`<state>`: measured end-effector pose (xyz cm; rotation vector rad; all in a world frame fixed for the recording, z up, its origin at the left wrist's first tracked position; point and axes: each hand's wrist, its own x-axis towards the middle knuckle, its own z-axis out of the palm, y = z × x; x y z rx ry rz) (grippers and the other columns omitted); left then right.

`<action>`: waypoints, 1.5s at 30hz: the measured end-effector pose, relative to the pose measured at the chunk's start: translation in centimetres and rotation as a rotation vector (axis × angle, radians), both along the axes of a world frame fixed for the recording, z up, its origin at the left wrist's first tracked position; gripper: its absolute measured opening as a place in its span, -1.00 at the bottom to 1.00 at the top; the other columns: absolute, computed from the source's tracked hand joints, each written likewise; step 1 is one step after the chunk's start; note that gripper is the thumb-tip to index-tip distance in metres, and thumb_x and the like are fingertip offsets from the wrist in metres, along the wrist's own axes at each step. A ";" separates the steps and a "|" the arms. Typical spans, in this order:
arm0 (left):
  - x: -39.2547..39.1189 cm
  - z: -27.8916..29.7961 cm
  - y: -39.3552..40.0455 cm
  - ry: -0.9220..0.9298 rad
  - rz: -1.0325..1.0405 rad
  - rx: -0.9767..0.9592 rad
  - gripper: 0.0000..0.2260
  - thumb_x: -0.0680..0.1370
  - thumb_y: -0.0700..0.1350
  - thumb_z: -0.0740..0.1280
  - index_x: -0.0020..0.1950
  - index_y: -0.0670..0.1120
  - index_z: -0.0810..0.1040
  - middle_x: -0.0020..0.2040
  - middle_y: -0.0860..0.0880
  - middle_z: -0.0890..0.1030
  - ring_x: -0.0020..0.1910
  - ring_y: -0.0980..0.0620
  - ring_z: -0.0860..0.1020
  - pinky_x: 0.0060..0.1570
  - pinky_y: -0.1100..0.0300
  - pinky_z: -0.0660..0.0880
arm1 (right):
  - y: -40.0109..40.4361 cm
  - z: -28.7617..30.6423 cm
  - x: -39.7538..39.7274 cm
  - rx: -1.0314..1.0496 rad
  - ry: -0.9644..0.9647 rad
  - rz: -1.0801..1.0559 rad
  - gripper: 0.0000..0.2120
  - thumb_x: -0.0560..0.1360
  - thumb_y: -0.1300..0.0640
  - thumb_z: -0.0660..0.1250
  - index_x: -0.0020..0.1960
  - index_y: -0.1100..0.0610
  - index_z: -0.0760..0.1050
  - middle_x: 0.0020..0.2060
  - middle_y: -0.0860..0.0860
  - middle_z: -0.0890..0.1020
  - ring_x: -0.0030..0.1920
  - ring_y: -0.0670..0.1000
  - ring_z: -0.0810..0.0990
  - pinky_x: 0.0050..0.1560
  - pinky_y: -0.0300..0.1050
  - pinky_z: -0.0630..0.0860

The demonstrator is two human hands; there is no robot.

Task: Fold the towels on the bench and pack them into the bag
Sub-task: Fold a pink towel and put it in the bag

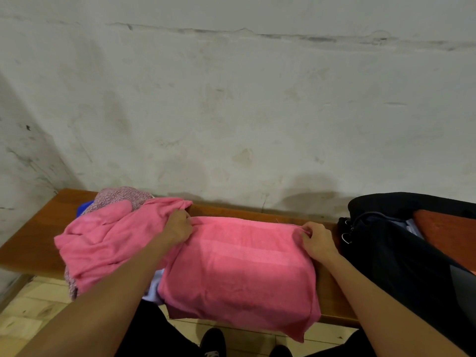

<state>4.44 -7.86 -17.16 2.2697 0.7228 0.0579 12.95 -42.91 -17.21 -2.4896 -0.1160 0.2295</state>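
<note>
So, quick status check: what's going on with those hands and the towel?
Left hand and right hand each grip a far corner of the pink towel. Towel spread on bench. Bag open, right.

We see a pink terry towel (pixel 239 266) spread across a brown wooden bench (pixel 33 240), its far corners pinched by the left hand (pixel 177 225) and right hand (pixel 318 240). A black fabric bag (pixel 386 243) lies open at right; crumpled pink cloth (pixel 103 235) sits at left.

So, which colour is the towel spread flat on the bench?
Pink towel, shown best in the head view.
</note>
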 end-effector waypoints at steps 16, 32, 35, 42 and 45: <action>0.4 -0.2 2.0 -0.022 -0.042 0.108 -0.88 0.45 -0.38 0.26 -0.19 -0.19 0.54 -0.18 -0.09 0.57 -0.17 -0.03 0.50 -0.31 0.22 0.34 | 0.1 0.4 1.1 -0.181 -0.031 -0.001 -0.85 0.58 0.23 0.22 -0.08 0.09 0.54 -0.16 0.02 0.60 -0.23 -0.01 0.57 -0.23 -0.08 0.56; 0.5 -0.6 3.4 0.096 -0.284 0.219 -0.82 0.48 -0.14 0.43 -0.30 -0.13 0.54 -0.32 0.05 0.55 -0.21 0.01 0.53 -0.33 0.35 0.33 | -0.1 -0.5 2.0 -0.062 -0.034 0.189 -0.84 0.48 0.28 0.40 -0.22 0.11 0.49 -0.13 0.00 0.53 -0.16 -0.03 0.50 -0.21 -0.28 0.40; 0.4 -0.4 3.9 0.073 -0.320 0.219 -0.78 0.46 -0.12 0.48 -0.35 -0.06 0.52 -0.18 0.00 0.63 -0.14 -0.02 0.57 -0.26 0.33 0.44 | -0.5 -0.5 2.0 -0.050 -0.057 0.260 -0.85 0.49 0.26 0.41 -0.22 0.12 0.51 -0.09 -0.01 0.56 -0.08 -0.02 0.53 -0.05 -0.24 0.45; 0.0 0.5 4.3 0.054 -0.372 0.239 -0.88 0.42 -0.15 0.51 -0.29 -0.13 0.64 -0.24 0.00 0.62 -0.23 0.09 0.54 -0.18 0.24 0.48 | -0.6 -0.1 1.8 -0.052 -0.027 0.259 -0.78 0.50 0.19 0.44 -0.26 0.00 0.48 -0.14 -0.05 0.55 -0.15 -0.15 0.47 -0.21 -0.38 0.31; -0.2 0.7 3.8 0.072 -0.360 0.243 -0.83 0.44 -0.06 0.51 -0.29 -0.08 0.61 -0.28 0.02 0.58 -0.26 0.10 0.51 -0.26 0.36 0.39 | -0.4 0.0 1.7 -0.036 -0.024 0.235 -0.80 0.51 0.20 0.43 -0.23 0.01 0.49 -0.16 -0.07 0.52 -0.18 -0.17 0.45 -0.25 -0.37 0.29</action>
